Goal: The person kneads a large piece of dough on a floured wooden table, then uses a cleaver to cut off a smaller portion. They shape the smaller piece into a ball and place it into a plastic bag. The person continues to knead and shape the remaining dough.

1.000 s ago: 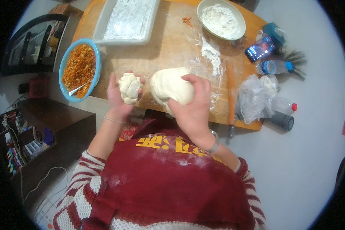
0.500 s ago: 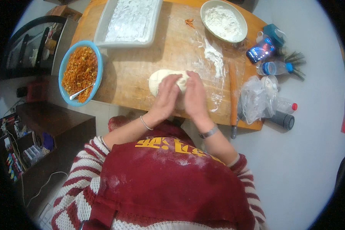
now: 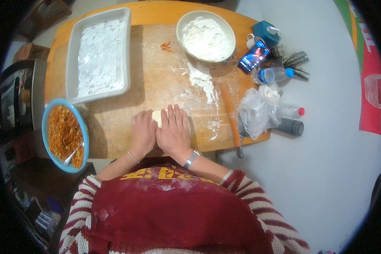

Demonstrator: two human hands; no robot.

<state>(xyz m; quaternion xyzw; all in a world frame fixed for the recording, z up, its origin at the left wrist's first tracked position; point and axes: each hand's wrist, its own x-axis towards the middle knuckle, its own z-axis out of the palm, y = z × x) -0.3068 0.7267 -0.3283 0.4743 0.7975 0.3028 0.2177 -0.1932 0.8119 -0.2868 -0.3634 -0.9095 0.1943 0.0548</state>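
Observation:
Both hands work on a pale lump of dough (image 3: pixel 158 117) at the near part of the wooden board (image 3: pixel 152 76). My left hand (image 3: pixel 144 133) curls its fingers around the dough's left side. My right hand (image 3: pixel 173 131) lies over the top, fingers stretched out and pressing, hiding much of the lump. To the right of them lies a wooden rolling pin (image 3: pixel 229 110) beside streaks of loose flour (image 3: pixel 201 84). A blue bowl (image 3: pixel 86 139) of orange chopped filling with a spoon stands to the left.
A plastic tray (image 3: pixel 125 51) dusted white and a bowl (image 3: pixel 231 46) of flour stand farther back, orange scraps (image 3: pixel 166 47) between. Along the right edge are a phone (image 3: pixel 253 57), water bottle (image 3: pixel 275 75), plastic bag (image 3: pixel 254 112), red-capped bottle (image 3: pixel 291 111) and dark cylinder (image 3: pixel 290 127).
A second ago my left hand held a separate small lump up; that lump no longer shows apart, and both hands have come together on the dough. The view has shifted, showing the table lower.

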